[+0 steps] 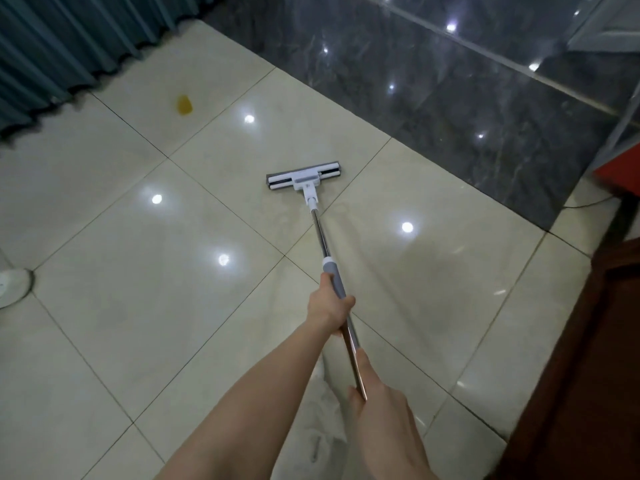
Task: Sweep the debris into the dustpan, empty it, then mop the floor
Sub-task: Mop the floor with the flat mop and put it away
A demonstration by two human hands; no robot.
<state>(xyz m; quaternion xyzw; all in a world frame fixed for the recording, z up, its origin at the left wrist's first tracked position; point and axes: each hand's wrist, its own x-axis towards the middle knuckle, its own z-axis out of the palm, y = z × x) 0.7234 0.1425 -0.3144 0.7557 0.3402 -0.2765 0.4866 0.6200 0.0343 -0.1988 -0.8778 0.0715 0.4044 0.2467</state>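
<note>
Mop head: flat white-and-grey rectangular mop head (304, 177), lying flat on the glossy cream floor tiles (138, 278) beside a grout line; all places below are told from it.
Mop pole: shiny metal pole (320, 233), slanting from the mop head back toward the camera, with a grey sleeve (330, 271) partway along.
Left hand: left hand (329, 303), the hand nearer the mop head, has its fingers curled tightly round the pole at the near end of the grey sleeve.
Right hand: right hand (379, 400), farther back from the mop head, has its fingers wrapped round the bare metal and its thumb laid along the pole.
Yellow patch: small yellow-brown patch (184, 105) on a tile, well beyond and left of the mop head.
Curtain: teal pleated curtain (52, 46), far left beyond the mop head, its hem reaching the floor.
Dark band: polished dark grey marble strip (450, 98), starting just beyond and right of the mop head.
White disc: round white base (10, 285), far left of the mop head and cut off by the frame edge.
Right side: dark brown wooden furniture (588, 341), well right of the mop head; a blurred red object (620, 176) lies beyond it.
Surface: the tiles round the mop head mirror round ceiling lights.
</note>
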